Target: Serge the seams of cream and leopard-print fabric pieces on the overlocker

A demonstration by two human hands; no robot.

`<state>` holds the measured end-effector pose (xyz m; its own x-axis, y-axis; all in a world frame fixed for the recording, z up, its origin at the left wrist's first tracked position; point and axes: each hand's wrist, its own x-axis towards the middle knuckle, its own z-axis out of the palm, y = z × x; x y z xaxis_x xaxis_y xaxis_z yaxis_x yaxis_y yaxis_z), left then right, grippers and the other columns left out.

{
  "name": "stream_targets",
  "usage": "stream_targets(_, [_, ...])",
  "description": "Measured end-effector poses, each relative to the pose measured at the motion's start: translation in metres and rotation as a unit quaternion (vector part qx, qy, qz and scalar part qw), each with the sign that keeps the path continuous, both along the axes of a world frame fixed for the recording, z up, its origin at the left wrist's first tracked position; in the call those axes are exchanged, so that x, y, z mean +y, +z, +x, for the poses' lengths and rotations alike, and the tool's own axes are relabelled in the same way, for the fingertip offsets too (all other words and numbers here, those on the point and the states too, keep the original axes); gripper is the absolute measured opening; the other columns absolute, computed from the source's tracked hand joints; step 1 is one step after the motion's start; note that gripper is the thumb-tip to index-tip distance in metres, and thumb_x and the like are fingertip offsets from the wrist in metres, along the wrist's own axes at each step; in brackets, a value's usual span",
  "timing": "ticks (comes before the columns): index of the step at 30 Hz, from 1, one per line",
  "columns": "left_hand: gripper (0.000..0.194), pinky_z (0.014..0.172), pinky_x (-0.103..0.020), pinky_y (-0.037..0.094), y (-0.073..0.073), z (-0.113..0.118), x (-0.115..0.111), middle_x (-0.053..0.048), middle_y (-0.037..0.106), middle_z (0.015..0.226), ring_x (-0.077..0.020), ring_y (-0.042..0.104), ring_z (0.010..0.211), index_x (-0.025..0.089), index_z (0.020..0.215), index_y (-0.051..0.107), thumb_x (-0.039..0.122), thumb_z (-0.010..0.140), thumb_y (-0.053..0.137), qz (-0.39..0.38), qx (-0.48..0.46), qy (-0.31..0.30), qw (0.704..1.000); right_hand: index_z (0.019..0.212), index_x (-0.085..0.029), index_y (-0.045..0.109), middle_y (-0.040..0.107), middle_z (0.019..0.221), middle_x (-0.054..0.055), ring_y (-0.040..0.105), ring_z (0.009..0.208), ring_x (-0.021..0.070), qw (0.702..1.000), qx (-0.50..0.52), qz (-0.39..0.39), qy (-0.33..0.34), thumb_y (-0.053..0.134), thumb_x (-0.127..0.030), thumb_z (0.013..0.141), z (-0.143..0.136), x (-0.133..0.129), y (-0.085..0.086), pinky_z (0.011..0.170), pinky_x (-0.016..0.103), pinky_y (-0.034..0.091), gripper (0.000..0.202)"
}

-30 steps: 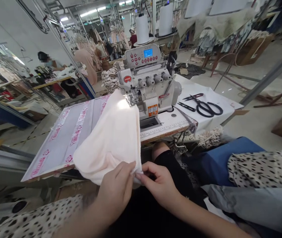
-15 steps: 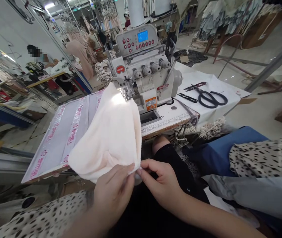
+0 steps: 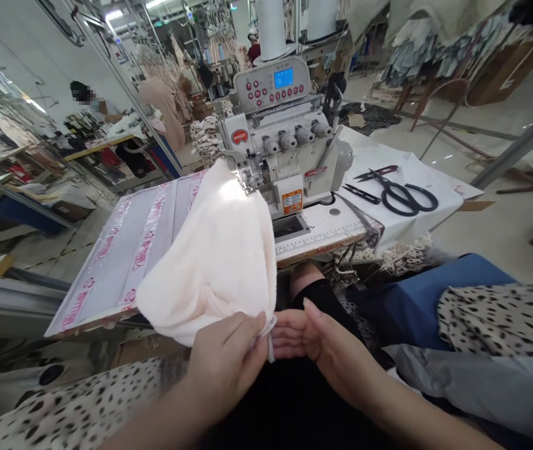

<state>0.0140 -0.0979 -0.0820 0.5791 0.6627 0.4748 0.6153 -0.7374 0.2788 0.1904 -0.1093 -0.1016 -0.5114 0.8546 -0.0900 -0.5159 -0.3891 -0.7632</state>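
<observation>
While our left hand [image 3: 222,359] pinches pale cloth [image 3: 214,256] by lower corner, likely steadying edge, our right hand [image 3: 335,353] lies open beside it; cloth reaches sewing machine [image 3: 289,147] at twelve o'clock

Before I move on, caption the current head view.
Left hand pinching pale peach plush cloth before a white metal sewing machine, right hand open at the cloth's edge.

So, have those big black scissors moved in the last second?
No. The scissors lie in the same spot right of the sewing machine, on the white sheet; only the camera's view has shifted.
</observation>
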Motion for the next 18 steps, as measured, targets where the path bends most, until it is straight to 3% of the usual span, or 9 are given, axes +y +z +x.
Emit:
stream_targets(3, [0.016, 0.053, -0.022, 0.041, 0.001, 0.000, 0.002, -0.002, 0.056, 0.064, -0.0102, 0.050, 0.057, 0.014, 0.091, 0.054, 0.007, 0.077, 0.051, 0.008, 0.001, 0.002, 1.000, 0.100, -0.012, 0.064, 0.065, 0.087, 0.011, 0.062, 0.082, 0.0196, 0.999, -0.018, 0.027, 0.037, 0.017, -0.055, 0.090, 0.005, 0.003, 0.004, 0.084, 0.041, 0.044, 0.064])
stream_targets(5, [0.010, 0.050, -0.022, 0.038, 0.003, 0.001, 0.004, 0.000, 0.052, 0.058, -0.0097, 0.046, 0.053, 0.014, 0.082, 0.054, 0.006, 0.076, 0.052, 0.012, -0.006, -0.003, 1.000, 0.099, -0.014, 0.063, 0.065, 0.086, 0.010, 0.061, 0.080, 0.0184, 0.984, -0.128, 0.126, 0.016, 0.026, -0.048, 0.091, 0.008, 0.008, 0.008, 0.081, 0.038, 0.046, 0.051])
stream_targets(6, [0.010, 0.049, -0.022, 0.036, 0.004, 0.001, 0.005, 0.001, 0.050, 0.056, -0.0094, 0.045, 0.051, 0.014, 0.079, 0.053, 0.005, 0.075, 0.052, 0.018, -0.011, -0.005, 1.000, 0.099, -0.014, 0.063, 0.064, 0.087, 0.009, 0.060, 0.080, 0.0181, 0.957, -0.207, 0.202, -0.026, 0.033, -0.042, 0.091, 0.010, 0.011, 0.010, 0.080, 0.036, 0.047, 0.041])
stream_targets(7, [0.011, 0.048, -0.022, 0.036, 0.005, 0.001, 0.006, 0.001, 0.049, 0.055, -0.0092, 0.044, 0.050, 0.014, 0.080, 0.053, 0.004, 0.075, 0.052, 0.031, -0.017, -0.008, 0.999, 0.100, -0.015, 0.062, 0.063, 0.091, 0.010, 0.059, 0.082, 0.0180, 0.910, -0.285, 0.292, -0.074, 0.039, -0.033, 0.089, 0.012, 0.015, 0.012, 0.079, 0.034, 0.047, 0.031])
stream_targets(9, [0.016, 0.048, -0.021, 0.036, 0.006, 0.000, 0.007, 0.001, 0.050, 0.055, -0.0091, 0.044, 0.050, 0.013, 0.085, 0.053, 0.002, 0.074, 0.051, 0.067, -0.029, -0.017, 0.997, 0.106, -0.016, 0.059, 0.059, 0.104, 0.012, 0.057, 0.089, 0.0177, 0.783, -0.388, 0.467, -0.132, 0.043, -0.018, 0.085, 0.015, 0.025, 0.014, 0.078, 0.031, 0.047, 0.026])
stream_targets(11, [0.019, 0.047, -0.021, 0.036, 0.007, -0.001, 0.006, 0.000, 0.051, 0.056, -0.0094, 0.044, 0.050, 0.012, 0.090, 0.053, 0.002, 0.073, 0.050, 0.093, -0.031, -0.028, 0.995, 0.106, -0.016, 0.057, 0.057, 0.107, 0.012, 0.056, 0.090, 0.0170, 0.679, -0.417, 0.596, -0.101, 0.040, -0.010, 0.083, 0.015, 0.035, 0.015, 0.076, 0.028, 0.047, 0.029])
stream_targets(13, [0.020, 0.047, -0.022, 0.038, 0.008, -0.001, 0.003, -0.001, 0.053, 0.059, -0.0105, 0.047, 0.052, 0.014, 0.092, 0.053, 0.004, 0.075, 0.049, 0.081, -0.040, -0.027, 0.996, 0.099, -0.015, 0.057, 0.061, 0.098, 0.009, 0.057, 0.081, 0.0158, 0.617, -0.426, 0.660, -0.047, 0.038, -0.008, 0.082, 0.014, 0.045, 0.017, 0.068, 0.026, 0.047, 0.027])
stream_targets(15, [0.016, 0.049, -0.024, 0.042, 0.008, 0.002, -0.004, -0.002, 0.056, 0.065, -0.0126, 0.050, 0.057, 0.019, 0.093, 0.055, 0.012, 0.080, 0.049, 0.045, -0.053, -0.014, 0.997, 0.092, -0.015, 0.057, 0.062, 0.087, 0.006, 0.057, 0.074, 0.0147, 0.604, -0.420, 0.676, -0.035, 0.036, -0.006, 0.080, 0.012, 0.052, 0.023, 0.062, 0.024, 0.046, 0.025])
stream_targets(18, [0.019, 0.060, -0.029, 0.049, 0.010, 0.015, -0.015, -0.006, 0.059, 0.086, -0.0137, 0.055, 0.072, 0.021, 0.098, 0.056, 0.032, 0.085, 0.046, 0.002, -0.064, -0.011, 0.998, 0.090, -0.015, 0.057, 0.062, 0.087, 0.007, 0.058, 0.076, 0.0134, 0.669, -0.352, 0.649, -0.088, 0.037, -0.004, 0.077, 0.007, 0.058, 0.041, 0.064, 0.022, 0.047, 0.026])
